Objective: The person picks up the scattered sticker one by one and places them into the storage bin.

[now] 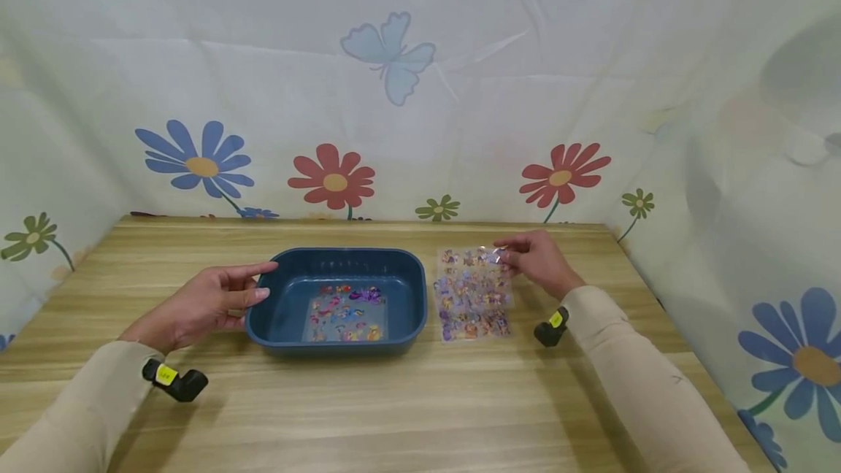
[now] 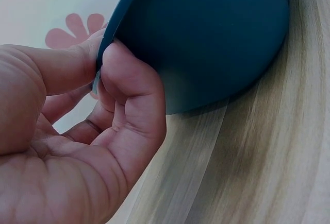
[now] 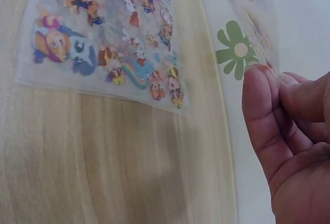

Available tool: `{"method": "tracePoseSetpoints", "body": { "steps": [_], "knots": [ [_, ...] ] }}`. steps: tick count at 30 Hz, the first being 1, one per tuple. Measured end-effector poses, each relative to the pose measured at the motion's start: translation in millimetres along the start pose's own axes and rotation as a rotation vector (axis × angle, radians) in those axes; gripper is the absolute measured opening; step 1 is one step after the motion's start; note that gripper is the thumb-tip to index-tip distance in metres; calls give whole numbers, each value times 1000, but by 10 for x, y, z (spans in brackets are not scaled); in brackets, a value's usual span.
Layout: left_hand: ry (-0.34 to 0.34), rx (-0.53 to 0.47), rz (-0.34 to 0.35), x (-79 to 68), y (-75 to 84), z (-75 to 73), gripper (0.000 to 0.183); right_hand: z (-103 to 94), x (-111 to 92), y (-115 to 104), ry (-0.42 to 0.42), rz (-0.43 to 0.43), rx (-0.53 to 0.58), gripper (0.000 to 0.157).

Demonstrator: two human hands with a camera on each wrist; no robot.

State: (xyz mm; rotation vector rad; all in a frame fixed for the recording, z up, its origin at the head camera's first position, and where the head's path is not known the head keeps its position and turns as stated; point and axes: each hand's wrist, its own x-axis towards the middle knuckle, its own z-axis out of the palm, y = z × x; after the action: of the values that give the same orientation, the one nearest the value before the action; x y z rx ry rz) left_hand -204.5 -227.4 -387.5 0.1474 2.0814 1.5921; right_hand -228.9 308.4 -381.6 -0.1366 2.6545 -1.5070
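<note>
A dark blue plastic basin (image 1: 335, 347) stands on the wooden table, a clear sheet of colourful cartoon stickers (image 1: 347, 318) lying flat on its bottom. My left hand (image 1: 206, 303) pinches the basin's left rim between thumb and curled fingers, as the left wrist view shows up close. To the right of the basin are more clear sticker sheets (image 1: 471, 321), overlapping one another. With thumb and forefinger my right hand (image 1: 540, 261) pinches the upper right corner of a sticker sheet (image 3: 258, 33), which is lifted above another sticker sheet (image 3: 103, 44) in the right wrist view.
The wooden table (image 1: 420, 414) reaches back to a white cloth (image 1: 460, 130) printed with flowers and a butterfly. That cloth also hangs along both sides. Black cameras with yellow labels are strapped to the left wrist (image 1: 187, 384) and right wrist (image 1: 550, 331).
</note>
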Motion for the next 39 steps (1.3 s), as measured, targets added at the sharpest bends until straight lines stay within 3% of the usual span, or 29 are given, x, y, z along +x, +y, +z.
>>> {"method": "tracePoseSetpoints", "body": {
  "steps": [9, 39],
  "knots": [
    [-9, -14, 2, 1, 33, 0, 75, -30, -9, -44, 0, 3, 60, 31],
    [12, 22, -26, 14, 27, -5, 77, -198, -62, -273, -33, -12, 42, 28]
  ]
}}
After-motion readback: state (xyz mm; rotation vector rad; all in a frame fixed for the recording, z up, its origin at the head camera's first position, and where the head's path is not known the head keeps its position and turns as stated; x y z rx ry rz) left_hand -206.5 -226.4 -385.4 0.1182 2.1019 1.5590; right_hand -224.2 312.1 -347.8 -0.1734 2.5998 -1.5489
